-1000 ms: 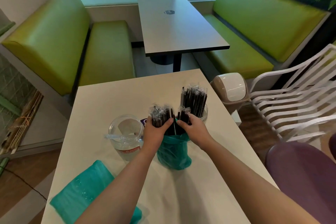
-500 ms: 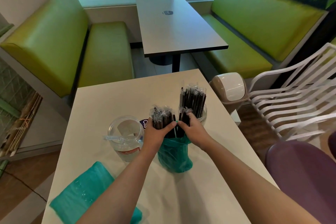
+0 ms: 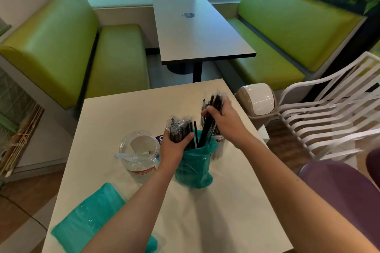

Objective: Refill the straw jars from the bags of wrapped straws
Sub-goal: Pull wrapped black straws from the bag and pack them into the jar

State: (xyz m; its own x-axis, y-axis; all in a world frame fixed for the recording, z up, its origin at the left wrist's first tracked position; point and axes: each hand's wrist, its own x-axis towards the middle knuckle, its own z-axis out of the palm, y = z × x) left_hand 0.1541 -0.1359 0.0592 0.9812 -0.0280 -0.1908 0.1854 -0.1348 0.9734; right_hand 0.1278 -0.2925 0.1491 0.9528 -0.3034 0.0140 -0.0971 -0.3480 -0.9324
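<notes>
A teal plastic bag (image 3: 194,167) stands upright on the cream table (image 3: 216,217), with black wrapped straws sticking out of its mouth. My left hand (image 3: 174,147) grips a bundle of those straws (image 3: 180,128) at the bag's left rim. My right hand (image 3: 223,120) grips a second bunch of black straws (image 3: 211,115), raised and tilted toward the clear jar (image 3: 218,149) behind the bag, which holds several black straws. An open clear jar (image 3: 139,154) stands left of the bag with one clear-wrapped straw across its mouth.
A second teal bag (image 3: 88,224) lies flat at the table's near left corner. A beige swing-lid bin (image 3: 258,101) stands beside the table's right edge, next to a white slatted chair (image 3: 329,113). A purple seat (image 3: 339,187) is at the near right.
My right hand has lifted a bunch of straws up out of the bag and carried it right and back, toward the filled jar. My left hand keeps its hold at the bag.
</notes>
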